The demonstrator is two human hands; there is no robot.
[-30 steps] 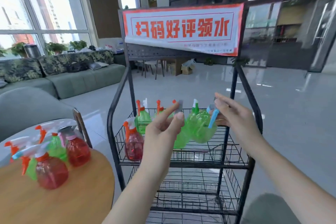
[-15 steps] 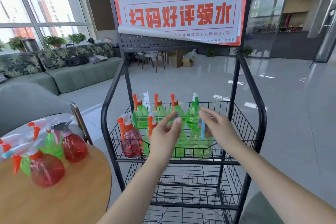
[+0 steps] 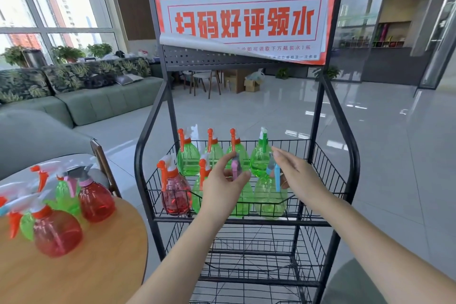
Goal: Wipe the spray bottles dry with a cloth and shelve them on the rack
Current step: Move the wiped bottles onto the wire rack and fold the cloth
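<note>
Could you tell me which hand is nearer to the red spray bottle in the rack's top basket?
Left. The left hand is just right of the red spray bottle, while the right hand is farther right, at the blue-trigger green bottle.

Wire rack (image 3: 328,180) top basket: 8 spray bottles (image 3: 188,159); wooden table (image 3: 81,266): more.

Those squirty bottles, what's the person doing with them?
A person is setting two green spray bottles into the top basket of a black rack. The left hand pinches a pink-trigger bottle, the right hand a blue-trigger bottle. More bottles wait on the wooden table.
</note>
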